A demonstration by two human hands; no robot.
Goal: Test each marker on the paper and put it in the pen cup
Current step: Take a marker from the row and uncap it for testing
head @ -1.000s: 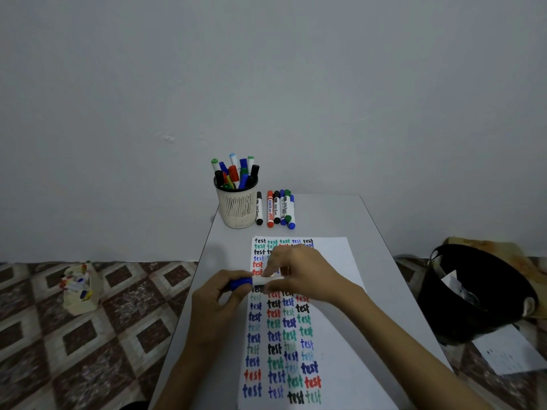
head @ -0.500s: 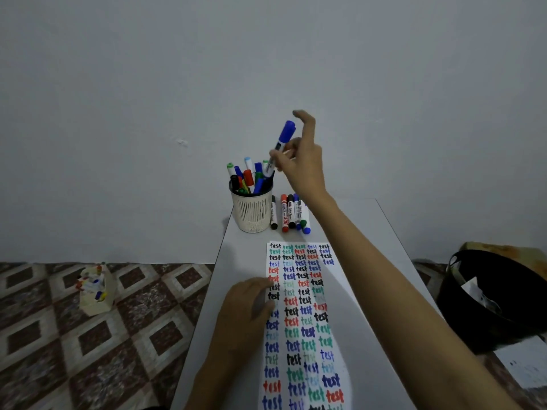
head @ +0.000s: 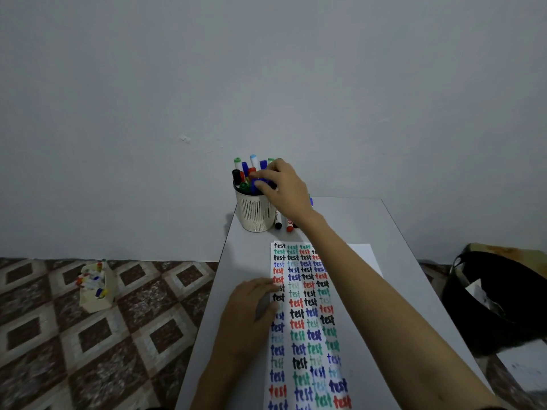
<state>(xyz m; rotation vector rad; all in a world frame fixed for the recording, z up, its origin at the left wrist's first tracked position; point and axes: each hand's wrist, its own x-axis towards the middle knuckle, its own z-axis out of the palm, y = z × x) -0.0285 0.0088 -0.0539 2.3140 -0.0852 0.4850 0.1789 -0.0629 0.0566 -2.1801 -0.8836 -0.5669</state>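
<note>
White pen cup [head: 256,214] stands at the far left corner of the table [head: 384,226], full of markers. The right hand [head: 284,187] is over it, fingertips pinching the cap of a blue marker [head: 260,184] that stands in the cup. The left hand [head: 251,309] lies flat on the left edge of the paper [head: 355,261], fingers together. A black marker [head: 278,222] and a red marker [head: 290,225] lie just beside the cup.

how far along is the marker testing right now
Done: the paper is covered in rows of "test", and many markers stand in the pen cup. In hand: the right hand holds a blue marker at the cup's mouth while the left hand rests on the paper. Left: at least a black marker and a red marker lie beside the cup.
</note>
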